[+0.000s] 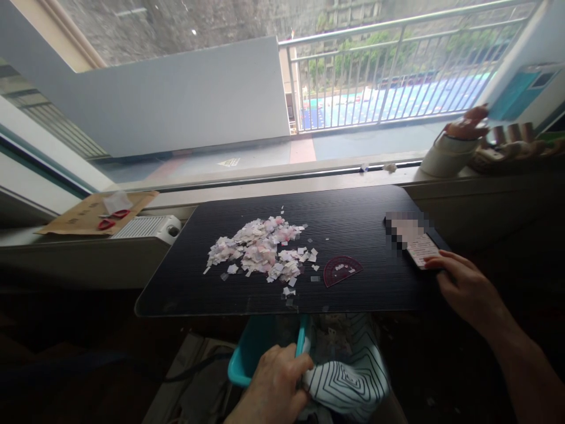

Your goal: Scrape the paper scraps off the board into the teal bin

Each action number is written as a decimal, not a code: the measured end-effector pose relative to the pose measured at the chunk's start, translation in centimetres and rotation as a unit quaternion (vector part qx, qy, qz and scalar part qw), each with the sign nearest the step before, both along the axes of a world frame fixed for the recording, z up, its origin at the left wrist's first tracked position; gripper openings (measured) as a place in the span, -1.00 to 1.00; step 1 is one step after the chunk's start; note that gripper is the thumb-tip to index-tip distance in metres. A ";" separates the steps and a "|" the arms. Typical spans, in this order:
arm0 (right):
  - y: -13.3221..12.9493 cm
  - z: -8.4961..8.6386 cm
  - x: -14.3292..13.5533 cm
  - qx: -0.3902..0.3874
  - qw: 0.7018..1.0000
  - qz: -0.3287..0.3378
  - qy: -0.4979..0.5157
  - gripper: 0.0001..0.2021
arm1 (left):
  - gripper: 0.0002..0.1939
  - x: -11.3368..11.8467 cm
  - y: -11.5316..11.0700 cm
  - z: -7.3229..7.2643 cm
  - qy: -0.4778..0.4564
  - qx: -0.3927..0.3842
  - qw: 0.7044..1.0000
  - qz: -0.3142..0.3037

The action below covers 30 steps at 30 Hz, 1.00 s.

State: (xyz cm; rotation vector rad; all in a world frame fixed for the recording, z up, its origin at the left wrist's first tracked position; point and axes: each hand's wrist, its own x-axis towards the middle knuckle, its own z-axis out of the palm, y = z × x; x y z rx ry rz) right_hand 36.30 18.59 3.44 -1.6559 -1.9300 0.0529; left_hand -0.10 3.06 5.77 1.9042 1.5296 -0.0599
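At the bottom middle, my left hand (280, 383) is closed at the rim of a teal plastic bin (241, 368). Against its fingers bunches a white cloth (346, 383) with black angular lines; whether they grip that too I cannot tell. My right hand (461, 280) grips the near end of a phone (426, 252) lying at the right of the black table (375, 229). Lines of text show on its screen, partly pixelated. Left of the phone, a pink protractor (334, 277) carries a few paper bits. A heap of small paper scraps (260, 247) spreads over the table's middle.
On the left ledge, red-handled scissors (113, 219) rest on brown paper (75, 215) beside a clear plastic piece. Below is a white radiator (145, 227). A white cylindrical container (452, 153) stands on the right sill. Beyond the glass runs a metal railing (401, 70).
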 end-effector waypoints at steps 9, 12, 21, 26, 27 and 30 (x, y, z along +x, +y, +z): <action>2.9 2.8 -2.2 0.054 0.998 0.016 0.035 -0.74 | -0.76 0.0 -0.3 -0.2 0.002 0.011 1.000 0.003; 1.8 2.9 -2.6 0.056 0.998 0.021 0.028 -0.75 | -0.76 -0.1 -0.3 -0.1 0.002 0.012 1.000 0.002; 0.7 2.3 -1.8 0.002 1.000 0.008 0.025 -0.70 | -0.73 -0.4 -0.5 -0.3 0.005 0.015 1.000 -0.005; 0.5 1.4 1.1 -0.061 0.995 -0.077 0.002 -0.67 | -0.75 -0.3 -0.5 -0.1 0.011 0.013 1.000 -0.009; 0.4 1.2 1.2 -0.063 0.995 -0.074 0.003 -0.69 | -0.76 -0.3 -0.5 -0.1 0.011 0.015 1.000 -0.010; 0.1 0.9 0.9 -0.063 0.995 -0.072 0.014 -0.74 | -0.77 -0.2 -0.5 -0.1 0.005 0.023 1.000 -0.009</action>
